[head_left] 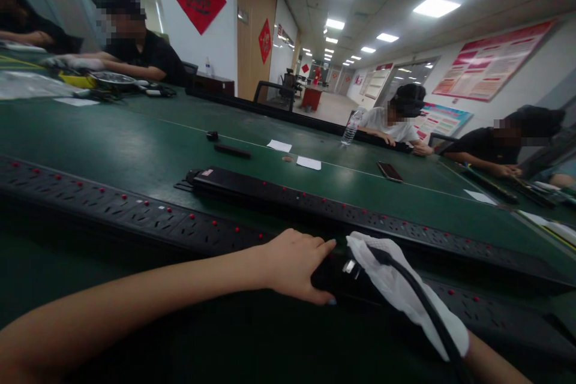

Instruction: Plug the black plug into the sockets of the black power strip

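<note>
Both edges: grip the probably stiff, weighty power strip (pixel 180 225) there, with left hand (pixel 297 267) clasped across it and right hand (pixel 393 291) seemingly curled around plug (pixel 350 267).

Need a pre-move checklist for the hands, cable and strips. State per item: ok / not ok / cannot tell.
1. Left hand on near power strip: ok, it lies across it; firmness of grip cannot tell.
2. Both hands gloved: not ok; right hand wears a white glove, left is bare.
3. Black cable clear of the right hand: not ok, it runs over the glove and wrist.
4. Cable's end fully seated: cannot tell, the right hand hides it.
5. Phone and water bottle clear of the hands: ok, both beyond the far power strip.
</note>
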`<state>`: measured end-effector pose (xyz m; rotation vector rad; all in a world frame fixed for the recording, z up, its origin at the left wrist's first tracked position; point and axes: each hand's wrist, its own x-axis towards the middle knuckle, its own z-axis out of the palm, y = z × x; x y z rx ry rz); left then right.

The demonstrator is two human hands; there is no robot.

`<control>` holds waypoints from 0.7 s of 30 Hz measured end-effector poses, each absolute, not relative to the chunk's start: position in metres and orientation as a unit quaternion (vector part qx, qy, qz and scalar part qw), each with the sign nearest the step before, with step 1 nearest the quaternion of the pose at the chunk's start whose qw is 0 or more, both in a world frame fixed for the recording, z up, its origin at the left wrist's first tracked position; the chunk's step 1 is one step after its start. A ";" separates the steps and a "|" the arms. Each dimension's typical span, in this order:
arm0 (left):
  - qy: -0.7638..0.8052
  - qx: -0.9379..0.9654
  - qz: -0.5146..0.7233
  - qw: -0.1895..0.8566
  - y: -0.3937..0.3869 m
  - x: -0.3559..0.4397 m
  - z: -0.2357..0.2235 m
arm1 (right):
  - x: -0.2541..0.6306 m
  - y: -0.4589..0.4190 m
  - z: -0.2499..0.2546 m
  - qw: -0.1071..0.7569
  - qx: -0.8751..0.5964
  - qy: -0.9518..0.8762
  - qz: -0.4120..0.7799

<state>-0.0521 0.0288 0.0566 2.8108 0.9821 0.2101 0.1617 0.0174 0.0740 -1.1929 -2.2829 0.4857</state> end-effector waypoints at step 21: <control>0.295 0.938 0.099 0.150 0.035 -0.055 0.060 | 0.133 0.006 0.071 0.095 -0.420 -0.898 -0.090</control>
